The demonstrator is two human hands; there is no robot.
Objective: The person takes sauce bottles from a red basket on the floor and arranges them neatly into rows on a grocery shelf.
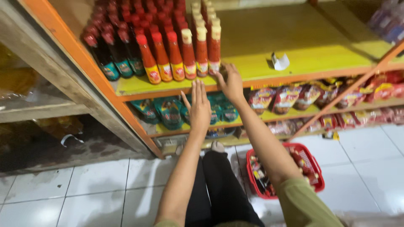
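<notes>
The right hand (230, 82) is spread against the red sauce bottles (202, 50) at the yellow shelf (294, 63) front edge; the left hand (199, 107) is held flat, empty. Bottles could be toppled by a hard nudge.

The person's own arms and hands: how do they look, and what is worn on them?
Both arms are bare from the wrist to near the elbow, with no watch, bracelet or glove visible. The left hand and the right hand show no rings that can be made out. An olive-green fabric sleeve covers the right upper arm; a small edge of the same green cloth shows at the left arm, at the bottom of the picture.
</notes>
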